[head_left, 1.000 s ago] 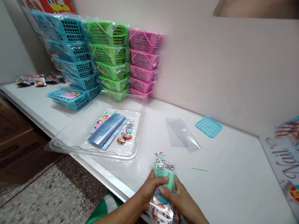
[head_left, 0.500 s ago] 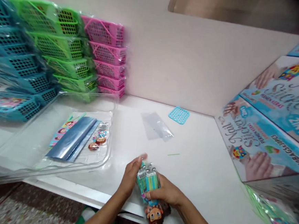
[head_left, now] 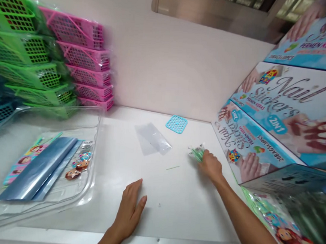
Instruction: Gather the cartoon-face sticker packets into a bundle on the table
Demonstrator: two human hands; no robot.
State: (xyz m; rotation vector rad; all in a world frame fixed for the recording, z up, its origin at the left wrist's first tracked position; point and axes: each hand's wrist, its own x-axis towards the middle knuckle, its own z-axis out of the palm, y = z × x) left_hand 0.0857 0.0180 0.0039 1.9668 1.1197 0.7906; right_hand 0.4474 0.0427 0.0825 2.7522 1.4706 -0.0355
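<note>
Right hand (head_left: 211,166) closed on a clear-wrapped green bundle (head_left: 196,153) over the white table (head_left: 185,202).
The bundle juts left from its fingers; the left hand (head_left: 129,207), thumb parted wide, is nearer and left. Between them lies a thin green strip (head_left: 173,168); farther back, a clear plastic sleeve (head_left: 147,137) and blue mesh panel (head_left: 176,124); Nail Stickers boxes (head_left: 303,91) stand right.

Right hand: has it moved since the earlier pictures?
Yes: against the thin green strip, the right hand has moved forward and rightward, toward the Nail Stickers boxes.
</note>
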